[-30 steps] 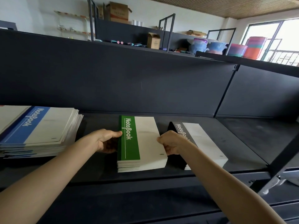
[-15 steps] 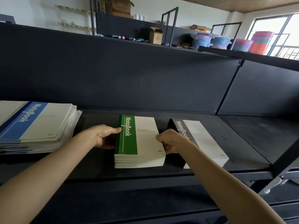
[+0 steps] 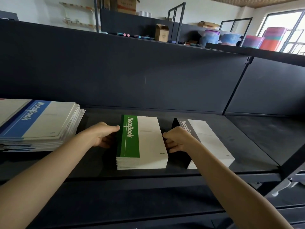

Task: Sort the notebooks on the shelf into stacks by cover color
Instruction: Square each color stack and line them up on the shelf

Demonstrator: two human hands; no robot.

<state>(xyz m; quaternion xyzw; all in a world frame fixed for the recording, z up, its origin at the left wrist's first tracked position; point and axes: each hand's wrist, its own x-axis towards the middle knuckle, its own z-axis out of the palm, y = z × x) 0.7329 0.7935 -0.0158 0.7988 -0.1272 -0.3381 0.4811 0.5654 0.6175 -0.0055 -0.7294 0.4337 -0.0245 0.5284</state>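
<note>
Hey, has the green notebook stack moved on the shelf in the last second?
No. The green stack keeps its gaps to the blue stack and the grey stack, and to the shelf's front edge; only the camera shifted.

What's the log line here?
focus: green stack; left hand grips spine side; right hand grips open side; blue stack left; grey stack right
</note>
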